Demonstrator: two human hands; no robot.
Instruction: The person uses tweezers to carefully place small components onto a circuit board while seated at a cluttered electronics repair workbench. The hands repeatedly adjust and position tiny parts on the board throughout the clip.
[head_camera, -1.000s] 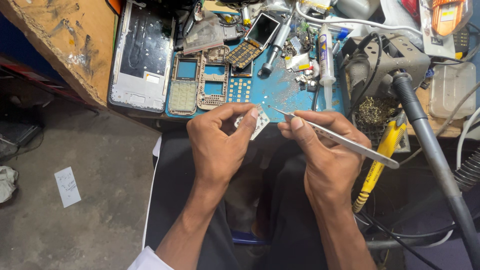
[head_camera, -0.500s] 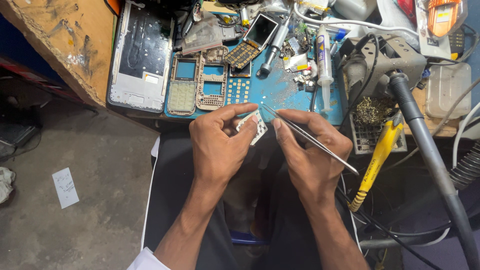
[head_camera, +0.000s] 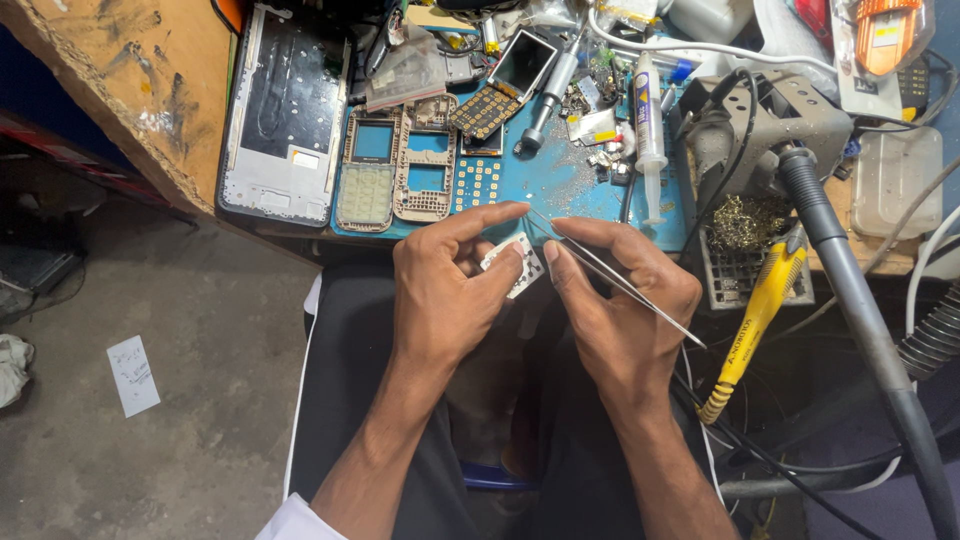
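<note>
Tweezer work on a small white keypad part (head_camera: 514, 262), pinched between thumb and fingertips of left hand (head_camera: 445, 290), held over the lap just below the blue mat (head_camera: 560, 180). Right hand (head_camera: 620, 300) closed around slim metal tweezers (head_camera: 610, 275), tips meeting the part from 2 o'clock. Probably mid-way through lifting or seating something tiny; next calls for steady tips and a firm pinch. Contact point too small to read. Part's lower edge hidden behind the thumb. Soldering station (head_camera: 770, 120) at 1 o'clock, cut off right.
</note>
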